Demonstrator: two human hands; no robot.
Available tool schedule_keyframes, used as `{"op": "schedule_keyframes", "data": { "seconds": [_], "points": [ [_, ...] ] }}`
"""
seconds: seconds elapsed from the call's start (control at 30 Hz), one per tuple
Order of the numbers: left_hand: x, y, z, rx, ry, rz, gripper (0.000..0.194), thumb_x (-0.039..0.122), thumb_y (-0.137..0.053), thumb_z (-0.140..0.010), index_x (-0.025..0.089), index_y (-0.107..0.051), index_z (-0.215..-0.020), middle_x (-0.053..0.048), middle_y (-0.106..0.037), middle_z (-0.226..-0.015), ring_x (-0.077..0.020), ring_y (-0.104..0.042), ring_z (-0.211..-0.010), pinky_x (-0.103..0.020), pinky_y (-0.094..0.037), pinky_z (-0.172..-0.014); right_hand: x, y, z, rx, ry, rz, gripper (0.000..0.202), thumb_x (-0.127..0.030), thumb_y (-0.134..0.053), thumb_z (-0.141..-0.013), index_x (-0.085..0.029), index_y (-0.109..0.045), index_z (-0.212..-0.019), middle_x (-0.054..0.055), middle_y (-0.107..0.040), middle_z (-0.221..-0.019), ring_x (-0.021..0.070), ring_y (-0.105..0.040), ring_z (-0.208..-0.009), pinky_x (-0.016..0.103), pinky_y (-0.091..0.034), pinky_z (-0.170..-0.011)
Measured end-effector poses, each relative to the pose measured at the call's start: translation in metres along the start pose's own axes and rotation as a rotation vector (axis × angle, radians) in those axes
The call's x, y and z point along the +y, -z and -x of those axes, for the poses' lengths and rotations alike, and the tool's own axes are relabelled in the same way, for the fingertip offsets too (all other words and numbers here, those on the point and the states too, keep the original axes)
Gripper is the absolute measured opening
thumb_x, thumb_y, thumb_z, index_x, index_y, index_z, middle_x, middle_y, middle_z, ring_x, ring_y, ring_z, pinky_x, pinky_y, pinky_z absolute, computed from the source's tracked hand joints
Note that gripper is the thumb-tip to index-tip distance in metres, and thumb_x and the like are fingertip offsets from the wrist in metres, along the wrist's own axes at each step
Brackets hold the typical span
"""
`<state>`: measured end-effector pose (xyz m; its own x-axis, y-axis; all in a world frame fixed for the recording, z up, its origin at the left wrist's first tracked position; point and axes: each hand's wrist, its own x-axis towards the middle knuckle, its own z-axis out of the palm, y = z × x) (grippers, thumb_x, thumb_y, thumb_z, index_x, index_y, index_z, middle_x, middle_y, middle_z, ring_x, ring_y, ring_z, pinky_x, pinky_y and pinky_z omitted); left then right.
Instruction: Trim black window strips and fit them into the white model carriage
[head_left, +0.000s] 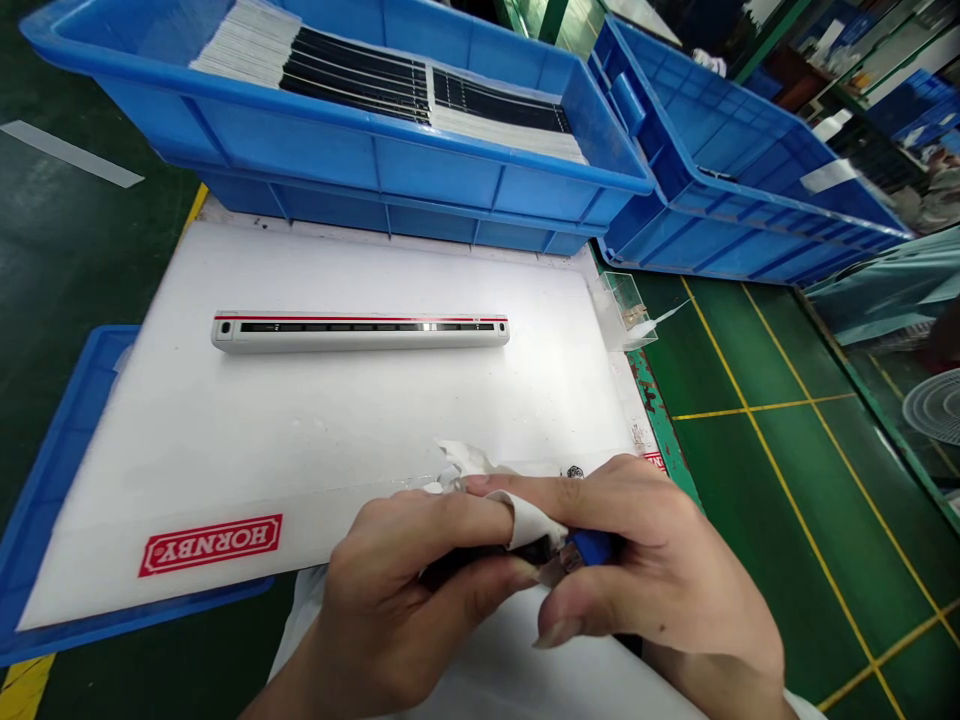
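Both of my hands are close together over the near edge of the white work board (pixel 360 410). My left hand (pixel 427 580) is closed round a dark piece, mostly hidden by the fingers; a white wrap (pixel 529 520) lies at the index fingertip. In my right hand (pixel 637 560) is a small blue-handled tool (pixel 592 547) with a short metal end, which meets the dark piece. Its exact kind is hidden. Crumpled white material (pixel 469 458) sticks out beyond my fingertips. Farther back lies a long white model train coach body (pixel 360 335) with a red stripe and dark windows.
A blue bin (pixel 375 150) behind the board holds rows of white and black coach parts. Another blue bin (pixel 757 230) stands back right. A small clear box (pixel 624 310) sits at the board's right edge. A blue tray (pixel 90 400) shows below left.
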<state>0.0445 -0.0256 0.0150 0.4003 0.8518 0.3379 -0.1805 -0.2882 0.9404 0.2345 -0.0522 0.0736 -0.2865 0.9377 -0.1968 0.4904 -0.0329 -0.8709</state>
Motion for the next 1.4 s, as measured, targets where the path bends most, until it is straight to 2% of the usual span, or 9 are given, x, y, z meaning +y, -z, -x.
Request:
{"op": "schedule_keyframes", "data": {
  "seconds": [0.13, 0.33, 0.5, 0.6, 0.7, 0.8, 0.97, 1.2, 1.4],
  "points": [
    [-0.0013, -0.0008, -0.0017, -0.008, -0.016, 0.011, 0.002, 0.025, -0.071, -0.094, 0.024, -0.072, -0.096, -0.001, -0.071, -0.069, -0.0152, -0.064, -0.055, -0.027, -0.047, -0.047, 0.0018, -0.0005, -0.0004, 0.018, -0.032, -0.087, 0.051, -0.063, -0.075, -0.086, -0.034, -0.076, -0.128, 0.002, -0.08, -0.084, 0.0142, -0.066, -0.069, 0.023, -0.044, -0.058],
    [-0.0023, 0.0004, -0.0035, -0.011, -0.021, 0.018, 0.002, 0.022, -0.071, -0.094, 0.022, -0.071, -0.095, 0.0, -0.071, -0.068, -0.0145, -0.063, -0.053, -0.027, -0.046, -0.046, -0.0006, 0.0009, -0.0003, -0.007, -0.026, -0.094, 0.054, -0.067, -0.071, -0.088, -0.032, -0.075, -0.13, -0.002, -0.075, -0.07, 0.0097, -0.055, -0.056, 0.021, -0.044, -0.062],
    [-0.0021, 0.0009, -0.0048, -0.018, -0.015, 0.019, 0.002, 0.023, -0.071, -0.094, 0.023, -0.072, -0.095, 0.0, -0.072, -0.068, -0.0153, -0.065, -0.053, -0.027, -0.047, -0.046, -0.001, 0.0021, -0.0008, -0.015, -0.048, -0.121, 0.056, -0.066, -0.072, -0.087, -0.031, -0.075, -0.13, 0.001, -0.077, -0.077, 0.0118, -0.059, -0.06, 0.023, -0.046, -0.067],
    [-0.0021, 0.0006, -0.0046, -0.016, -0.019, 0.017, 0.002, 0.024, -0.071, -0.094, 0.023, -0.072, -0.095, 0.0, -0.071, -0.067, -0.015, -0.063, -0.052, -0.027, -0.046, -0.045, 0.0006, 0.002, -0.0015, -0.023, -0.04, -0.147, 0.054, -0.063, -0.073, -0.088, -0.031, -0.074, -0.131, 0.002, -0.079, -0.083, 0.0116, -0.059, -0.06, 0.024, -0.044, -0.062],
    [-0.002, 0.0005, -0.0045, -0.02, -0.017, 0.018, 0.002, 0.024, -0.071, -0.094, 0.023, -0.073, -0.095, -0.001, -0.072, -0.069, -0.0153, -0.064, -0.054, -0.027, -0.047, -0.046, 0.0017, 0.0018, -0.0023, -0.016, -0.03, -0.149, 0.048, -0.056, -0.076, -0.089, -0.032, -0.074, -0.13, -0.002, -0.076, -0.073, 0.0093, -0.055, -0.056, 0.022, -0.041, -0.059],
    [-0.002, 0.0007, -0.0057, -0.026, -0.016, 0.03, 0.003, 0.024, -0.07, -0.095, 0.022, -0.072, -0.095, -0.001, -0.072, -0.069, -0.0145, -0.064, -0.054, -0.026, -0.048, -0.047, 0.0019, 0.0018, -0.0028, -0.018, -0.028, -0.141, 0.047, -0.057, -0.075, -0.09, -0.031, -0.075, -0.13, -0.003, -0.075, -0.069, 0.01, -0.055, -0.055, 0.022, -0.042, -0.058],
    [-0.0034, 0.0008, -0.0062, -0.018, -0.02, 0.046, 0.003, 0.025, -0.071, -0.094, 0.022, -0.073, -0.096, 0.0, -0.072, -0.068, -0.0145, -0.065, -0.054, -0.027, -0.047, -0.046, 0.0027, 0.0011, -0.0017, -0.022, -0.033, -0.127, 0.049, -0.057, -0.074, -0.09, -0.031, -0.074, -0.131, 0.001, -0.076, -0.073, 0.0133, -0.058, -0.057, 0.025, -0.042, -0.056],
    [-0.0026, 0.0007, -0.0031, -0.015, -0.011, 0.019, 0.003, 0.024, -0.071, -0.094, 0.022, -0.073, -0.095, 0.0, -0.072, -0.068, -0.0139, -0.064, -0.052, -0.027, -0.044, -0.045, 0.0046, 0.0011, 0.0001, -0.036, -0.052, -0.161, 0.05, -0.061, -0.075, -0.088, -0.038, -0.072, -0.132, -0.006, -0.074, -0.074, 0.0083, -0.052, -0.057, 0.022, -0.04, -0.062],
    [-0.0003, 0.001, -0.0011, -0.01, -0.002, -0.014, 0.005, 0.027, -0.071, -0.095, 0.023, -0.072, -0.093, 0.0, -0.073, -0.07, -0.0144, -0.066, -0.056, -0.027, -0.047, -0.048, 0.0038, 0.0026, -0.0018, -0.06, -0.057, -0.184, 0.051, -0.057, -0.078, -0.087, -0.031, -0.075, -0.13, 0.001, -0.078, -0.082, 0.0122, -0.058, -0.062, 0.024, -0.042, -0.062]
  ]
}}
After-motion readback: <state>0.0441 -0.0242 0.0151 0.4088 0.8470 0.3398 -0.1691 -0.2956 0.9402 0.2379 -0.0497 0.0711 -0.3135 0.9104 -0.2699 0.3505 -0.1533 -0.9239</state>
